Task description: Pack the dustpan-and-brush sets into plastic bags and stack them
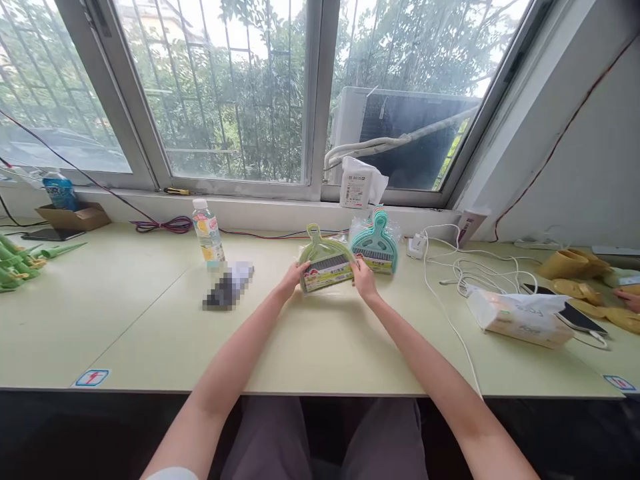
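Observation:
A green mini dustpan and brush set point(327, 263) in clear wrapping is held between my two hands, tilted up over the table. My left hand point(293, 279) is closed on its left edge. On the opposite edge, my right hand point(364, 279) grips the same set. Just behind and to the right, a teal dustpan and brush set point(377, 243), also in clear plastic, leans near the wall. It looks like several stacked together. My right hand partly covers its lower left corner.
A drink bottle point(209, 233) and a blurred-out item point(229, 287) stand to the left. At right lie white cables point(465, 267), a tissue pack point(520, 315) and a phone point(583, 317). Another tissue pack point(361, 185) sits on the sill. Another person's hand point(629, 299) shows at far right.

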Demonstrator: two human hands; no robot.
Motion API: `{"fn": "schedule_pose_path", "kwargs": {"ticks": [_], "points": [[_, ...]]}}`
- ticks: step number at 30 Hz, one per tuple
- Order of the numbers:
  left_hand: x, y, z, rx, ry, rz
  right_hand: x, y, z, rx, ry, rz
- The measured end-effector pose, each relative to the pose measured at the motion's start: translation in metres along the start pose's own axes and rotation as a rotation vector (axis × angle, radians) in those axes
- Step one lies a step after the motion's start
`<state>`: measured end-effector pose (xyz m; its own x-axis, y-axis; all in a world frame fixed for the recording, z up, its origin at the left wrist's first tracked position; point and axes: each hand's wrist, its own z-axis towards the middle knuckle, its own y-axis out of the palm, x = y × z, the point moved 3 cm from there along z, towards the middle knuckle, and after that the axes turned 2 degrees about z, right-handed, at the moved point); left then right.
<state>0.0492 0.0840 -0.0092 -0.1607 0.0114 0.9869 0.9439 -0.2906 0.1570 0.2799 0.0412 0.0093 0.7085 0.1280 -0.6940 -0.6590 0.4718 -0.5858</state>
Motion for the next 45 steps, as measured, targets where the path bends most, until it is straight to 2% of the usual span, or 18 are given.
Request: {"fn": "schedule_pose_path", "kwargs": {"ticks": [2, 4, 5, 7, 9, 12, 17, 19, 24, 31, 34, 38, 42, 45], "points": [[-0.008, -0.012, 0.005, 0.177, -0.064, -0.076, -0.018, 0.018, -0.008, 0.062, -0.041, 0.002], [-0.014, -0.022, 0.008, 0.262, -0.090, -0.146, -0.031, 0.031, -0.020, 0.142, -0.129, -0.018], [-0.016, -0.025, 0.010, 0.283, -0.081, -0.181, -0.036, 0.037, -0.026, 0.136, -0.188, -0.024], [-0.018, -0.028, 0.012, 0.317, -0.043, -0.242, -0.043, 0.048, -0.037, 0.018, -0.303, -0.008], [-0.019, -0.028, 0.014, 0.328, -0.026, -0.293, -0.045, 0.055, -0.044, -0.128, -0.352, 0.066], [-0.017, -0.023, 0.016, 0.275, -0.057, -0.304, -0.039, 0.056, -0.041, -0.207, -0.228, 0.290], [-0.006, -0.013, 0.008, 0.142, -0.034, -0.268, -0.015, 0.055, -0.026, -0.239, 0.197, 0.672], [-0.004, -0.008, 0.004, 0.057, -0.023, -0.247, -0.007, 0.056, -0.024, -0.242, 0.312, 0.783], [-0.002, -0.001, -0.001, -0.164, 0.002, -0.129, 0.000, 0.055, -0.021, -0.163, 0.387, 0.998], [-0.006, -0.007, 0.004, -0.183, -0.060, -0.003, -0.003, 0.042, -0.020, -0.089, 0.402, 0.966], [-0.011, -0.018, 0.013, -0.122, -0.082, 0.020, -0.006, 0.038, -0.019, -0.116, 0.425, 1.015], [-0.016, -0.039, 0.027, 0.062, -0.082, 0.003, -0.012, 0.035, -0.018, -0.167, 0.379, 1.009], [-0.011, -0.057, 0.031, 0.265, -0.039, -0.013, -0.022, 0.037, -0.023, -0.258, 0.344, 0.993], [-0.005, -0.061, 0.027, 0.323, -0.011, -0.005, -0.029, 0.034, -0.027, -0.278, 0.378, 0.982]]}}
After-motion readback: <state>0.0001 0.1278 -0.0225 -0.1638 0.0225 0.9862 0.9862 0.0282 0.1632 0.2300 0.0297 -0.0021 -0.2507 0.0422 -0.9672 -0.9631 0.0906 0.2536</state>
